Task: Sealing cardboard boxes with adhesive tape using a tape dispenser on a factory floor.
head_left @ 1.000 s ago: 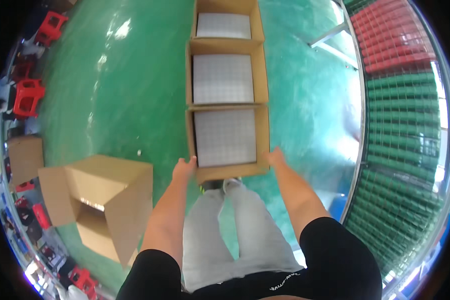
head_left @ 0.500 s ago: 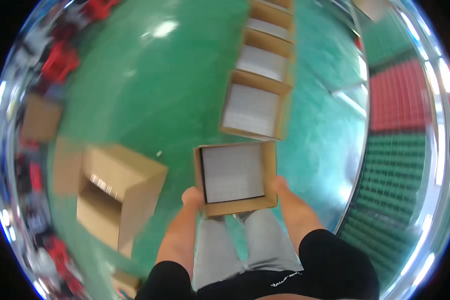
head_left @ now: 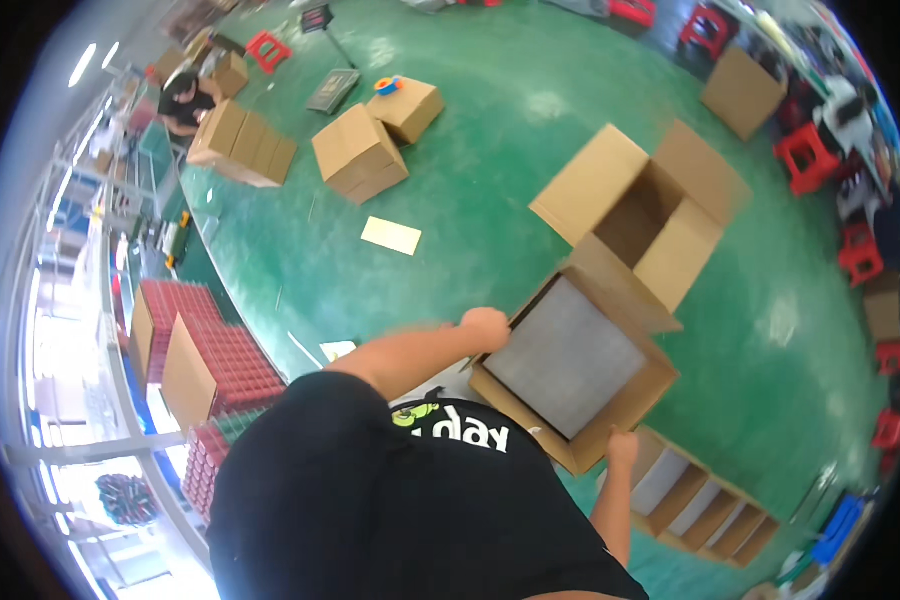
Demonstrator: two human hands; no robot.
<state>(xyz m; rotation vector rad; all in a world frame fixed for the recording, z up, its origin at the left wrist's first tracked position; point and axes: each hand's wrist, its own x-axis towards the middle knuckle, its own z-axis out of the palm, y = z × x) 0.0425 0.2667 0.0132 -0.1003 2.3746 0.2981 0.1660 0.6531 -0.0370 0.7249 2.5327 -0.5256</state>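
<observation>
An open cardboard box (head_left: 625, 408) is held up in front of me, tilted in the view. A flat grey-white sheet or layer (head_left: 568, 355) fills its inside; what lies under it is hidden. My left hand (head_left: 485, 328) is closed on the box's left side, and my right hand (head_left: 622, 446) grips the edge at its lower right corner. Just beyond stands a larger cardboard box (head_left: 582, 180) on the green floor, its flaps spread and its inside dark. One of its flaps reaches close to the held box; whether they touch I cannot tell.
A row of open boxes (head_left: 705, 500) with white layers lies at lower right. Closed cartons (head_left: 358, 155) stand further off, one bearing a tape roll (head_left: 387, 86). Red crates (head_left: 220, 350) line the left. A person (head_left: 185, 105) is at far left. Red stools (head_left: 808, 158) stand right.
I have turned with the box between my hands, away from the row of boxes, which now appears at lower right. The held box is now beside the larger open box.
</observation>
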